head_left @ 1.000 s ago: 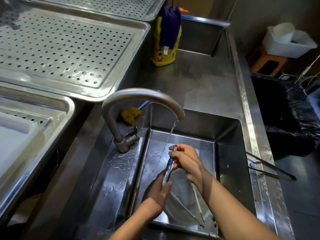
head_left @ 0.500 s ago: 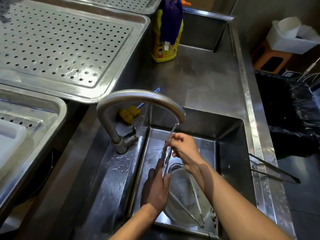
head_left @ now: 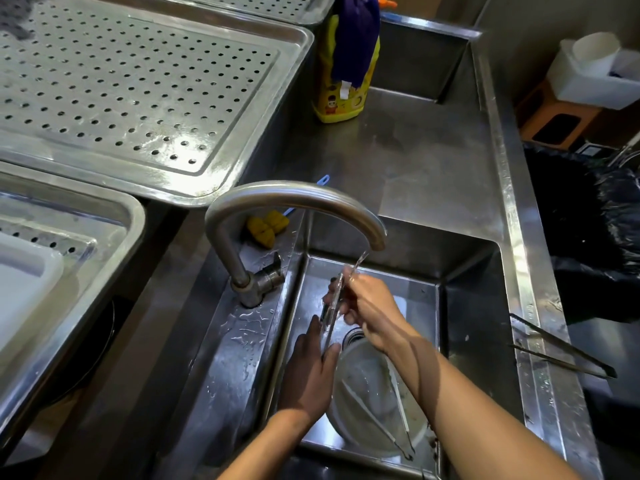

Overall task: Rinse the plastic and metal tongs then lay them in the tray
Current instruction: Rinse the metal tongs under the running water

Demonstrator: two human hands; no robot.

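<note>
Both hands are gripping the tongs [head_left: 331, 308] under the faucet [head_left: 294, 206] stream: right hand [head_left: 369, 303] clamping the upper end, left hand [head_left: 311, 368] pinching lower. Wet metal is likely slipping risk; a loosened hold could be dropping it into the sink [head_left: 471, 306].

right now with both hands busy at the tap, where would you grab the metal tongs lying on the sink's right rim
Take the metal tongs at the joined end, the near-right tip hanging out past the sink rim. Come from the right, outside the basin: the two arms spread apart toward the basin, so the closed end is probably the one compact spot to pinch.
</note>
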